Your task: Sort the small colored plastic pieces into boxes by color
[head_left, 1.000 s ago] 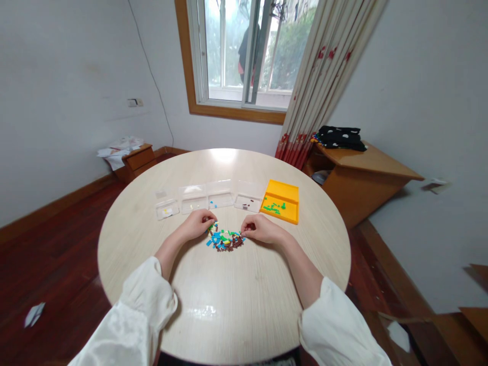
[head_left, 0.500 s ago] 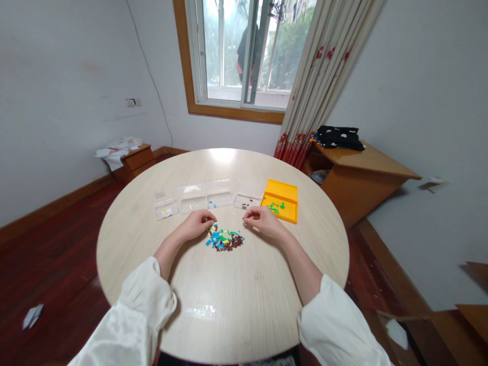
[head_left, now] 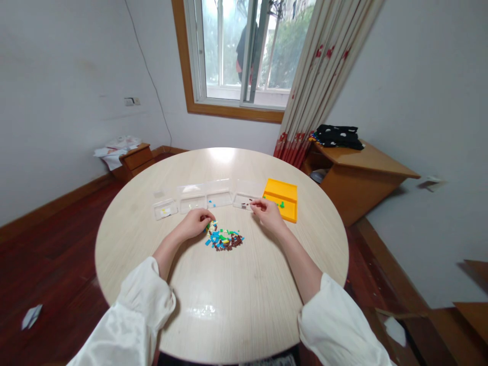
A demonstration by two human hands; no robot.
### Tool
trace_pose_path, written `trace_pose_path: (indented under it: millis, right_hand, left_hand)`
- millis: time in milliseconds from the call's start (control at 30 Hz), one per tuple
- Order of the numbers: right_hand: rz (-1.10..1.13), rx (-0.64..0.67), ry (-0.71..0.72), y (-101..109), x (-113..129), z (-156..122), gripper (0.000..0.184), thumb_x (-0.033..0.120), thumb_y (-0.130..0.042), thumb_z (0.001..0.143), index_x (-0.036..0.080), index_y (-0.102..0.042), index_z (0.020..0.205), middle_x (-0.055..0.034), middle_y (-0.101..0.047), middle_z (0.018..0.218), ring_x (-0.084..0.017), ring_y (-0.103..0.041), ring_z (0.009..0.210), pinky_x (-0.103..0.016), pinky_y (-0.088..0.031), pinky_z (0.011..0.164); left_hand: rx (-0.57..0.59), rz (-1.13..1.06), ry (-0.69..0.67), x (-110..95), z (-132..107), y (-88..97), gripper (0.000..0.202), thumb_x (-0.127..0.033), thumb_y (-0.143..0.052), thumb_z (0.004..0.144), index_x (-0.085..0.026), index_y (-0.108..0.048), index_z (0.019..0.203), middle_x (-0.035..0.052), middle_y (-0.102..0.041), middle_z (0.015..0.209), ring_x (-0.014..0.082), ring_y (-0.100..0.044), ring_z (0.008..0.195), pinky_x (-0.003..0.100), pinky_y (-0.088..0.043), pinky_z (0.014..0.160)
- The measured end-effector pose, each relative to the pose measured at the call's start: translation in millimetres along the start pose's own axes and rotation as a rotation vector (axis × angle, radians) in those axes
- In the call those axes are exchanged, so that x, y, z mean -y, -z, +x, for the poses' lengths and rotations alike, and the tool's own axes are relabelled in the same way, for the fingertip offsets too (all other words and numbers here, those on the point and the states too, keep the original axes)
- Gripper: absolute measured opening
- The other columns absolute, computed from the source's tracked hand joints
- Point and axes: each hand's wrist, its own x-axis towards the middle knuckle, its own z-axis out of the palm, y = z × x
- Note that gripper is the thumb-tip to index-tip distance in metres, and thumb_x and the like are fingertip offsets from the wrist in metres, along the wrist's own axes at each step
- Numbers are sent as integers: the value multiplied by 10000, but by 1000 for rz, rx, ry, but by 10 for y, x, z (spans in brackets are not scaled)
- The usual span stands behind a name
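- My right hand [head_left: 269, 213] has thumb and forefinger drawn tight together in a pinch. Whatever sits between the fingertips is too small for me to make out.
- That pinch hangs over the near edge of the rightmost clear tray [head_left: 241, 195], which has a few dark brown bits in it.
- My left hand [head_left: 196, 222] is curled in, knuckles up, with its fingertips down at the left edge of the pile of small bricks [head_left: 224, 239]. I cannot tell whether it grips a piece or only touches the heap.
- The pile lies on the table [head_left: 229, 300] between my two hands, nearer the left one. It is a loose mix of blue, brown, green and yellow pieces.
- Just right of the rightmost clear tray, touching or nearly so, sits a yellow tray [head_left: 284, 189] with a few green pieces [head_left: 280, 205] in it.
- Three more clear trays run leftward in a row: one with blue bits [head_left: 220, 198], a middle one [head_left: 192, 202] whose contents I cannot read, and the leftmost [head_left: 165, 208] with a yellow piece.
- White sleeves [head_left: 141, 305] cover both my forearms at the near rim of the round table.
- Beyond the table are a curtain [head_left: 320, 76], a wooden cabinet [head_left: 366, 168] with a black dotted cloth [head_left: 337, 136] on top, and a low drawer unit [head_left: 135, 158] by the left wall.
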Motion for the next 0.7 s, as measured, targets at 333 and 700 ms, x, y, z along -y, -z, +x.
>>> trace_pose_path:
  millis: [333,700]
  right_hand:
    - [128,-56,-45,-27,-88,59,433,190,-513,812,128,-553,1238,-130,-648,1121,-144,-639,892,-277,-515,791]
    - [64,-57,-41,-31,-69,49,482,133,-463,825,118,-492,1305,-129,-656,1070,-120,-626,798,-275,-524,758]
  left_hand:
    - [-84,-2,37,82,32,-40,320,-138,-399,683,-130,-701,787,60,-702,777,163,-615,716,265,-474,701]
    - [-49,25,-77,48,5,-2,281,-133,-447,716,-140,-721,780,61,-669,789,143,-580,732,252,-454,718]
